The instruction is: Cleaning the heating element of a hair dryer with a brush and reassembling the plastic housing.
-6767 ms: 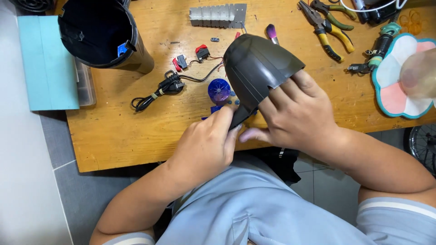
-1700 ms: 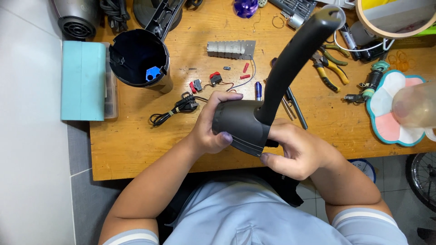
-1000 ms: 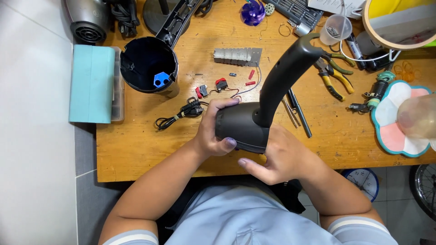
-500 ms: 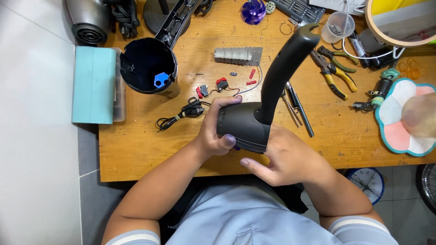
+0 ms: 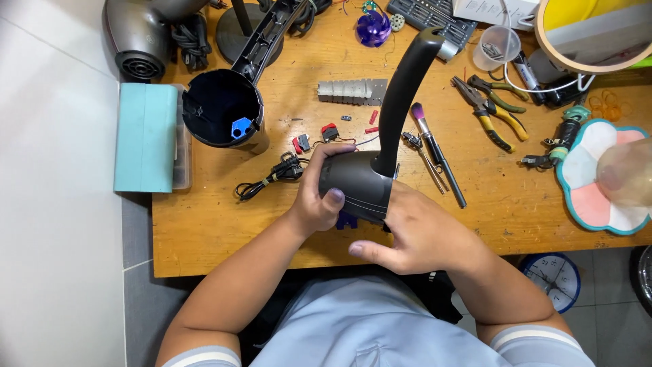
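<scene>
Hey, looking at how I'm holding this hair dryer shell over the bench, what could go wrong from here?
1. The dark shell is steadied mainly by your left hand; your right hand sits at its lower edge, so it might slip.
2. Its long handle rises above the brush and pliers; a swing could scatter them.
3. Small red parts lie loose nearby and could be knocked off the table.

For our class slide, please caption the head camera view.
Both hands, left hand and right hand, grip a dark hair-dryer shell over a cluttered wooden workbench.
</scene>
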